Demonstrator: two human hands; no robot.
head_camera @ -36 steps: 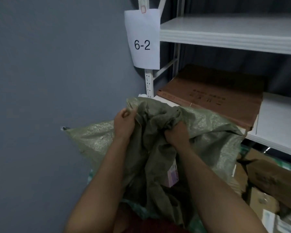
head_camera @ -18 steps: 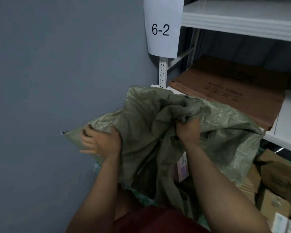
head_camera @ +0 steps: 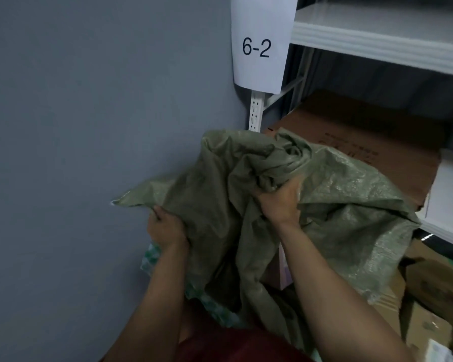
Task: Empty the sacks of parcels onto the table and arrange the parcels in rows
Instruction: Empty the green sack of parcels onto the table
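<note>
So I've got the crumpled olive-green woven plastic sack [head_camera: 259, 205] hoisted up: right hand [head_camera: 280, 199] clamped on the bunched top, left hand [head_camera: 168, 228] gripping its lower corner. It hangs down between my arms, mouth seemingly below, so parcels should drop toward me.

Left hand [head_camera: 166, 228] clenched low, right hand [head_camera: 280, 202] clenched higher, forearms raised

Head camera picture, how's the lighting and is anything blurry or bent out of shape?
Head view: dim, flat light with a bluish-grey cast, no glare; the 6-2 sign reads sharply; the green sack shows a faint sheen on its weave; the boxes at lower right are dark and smeared; the shelf edge slants from wide-angle distortion.
</note>
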